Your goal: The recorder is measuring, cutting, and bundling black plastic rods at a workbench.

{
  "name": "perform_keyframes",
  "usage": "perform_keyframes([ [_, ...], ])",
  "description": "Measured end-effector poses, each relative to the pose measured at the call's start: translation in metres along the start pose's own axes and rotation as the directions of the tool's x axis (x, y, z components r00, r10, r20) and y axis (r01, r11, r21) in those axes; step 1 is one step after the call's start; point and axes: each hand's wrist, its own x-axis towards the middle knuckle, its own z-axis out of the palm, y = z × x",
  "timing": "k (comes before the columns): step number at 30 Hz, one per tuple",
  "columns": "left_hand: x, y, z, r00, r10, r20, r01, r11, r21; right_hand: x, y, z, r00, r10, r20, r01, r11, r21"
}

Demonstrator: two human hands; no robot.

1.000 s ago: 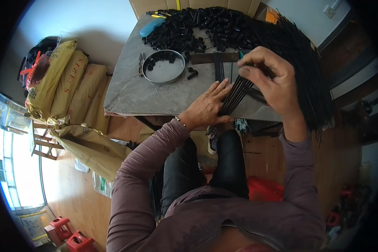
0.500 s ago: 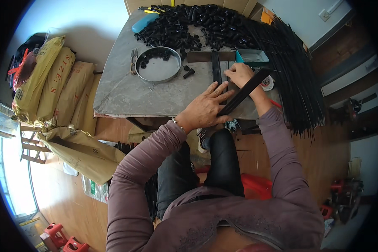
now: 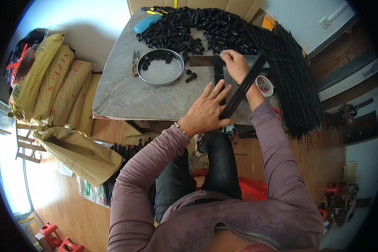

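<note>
My left hand (image 3: 203, 110) lies low over the near table edge, its fingers stretched along a row of thin black rods (image 3: 218, 69). A thicker bundle of black rods (image 3: 244, 87) sits between that hand's thumb and forefinger and slants up across my right wrist. My right hand (image 3: 235, 65) is curled at the far end of the row, beside a dark flat bar (image 3: 200, 61). Its fingertips are pressed together, and I cannot make out what is between them. Part of the row is hidden under my left fingers.
A round metal tray (image 3: 160, 82) with a few black caps stands left of the row, beside pliers (image 3: 135, 63). Behind lies a heap of black tubular parts (image 3: 193, 25). Long black rods (image 3: 296, 84) cover the table's right side. A small round dish (image 3: 263, 85) is near my right wrist.
My right hand has moved up and a little left to the row's far end. The rod bundle has swung steeper. My left hand has stayed nearly in place.
</note>
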Motion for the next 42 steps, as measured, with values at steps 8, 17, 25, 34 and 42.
perform_keyframes([
  [8,0.002,-0.002,0.002,0.994,-0.038,0.101,0.035,0.999,0.037,-0.002,0.041,-0.004,0.992,-0.117,0.057,0.129,0.903,-0.411],
  [17,0.003,-0.002,0.001,0.998,-0.024,0.06,0.024,1.0,0.009,-0.036,-0.008,-0.024,1.0,-0.016,0.023,0.023,0.92,-0.39],
  [25,0.005,0.001,0.002,0.998,-0.033,0.058,0.033,0.999,0.004,-0.029,-0.001,-0.016,0.933,0.316,0.17,-0.272,0.932,-0.237],
  [34,0.003,0.001,-0.001,0.997,0.027,0.07,-0.028,1.0,0.014,-0.035,-0.016,-0.033,0.91,0.393,0.133,-0.289,0.83,-0.477],
  [42,0.004,0.003,-0.001,0.999,0.033,0.014,-0.032,0.999,-0.043,-0.04,-0.003,-0.03,0.924,0.376,0.071,-0.372,0.838,0.399],
])
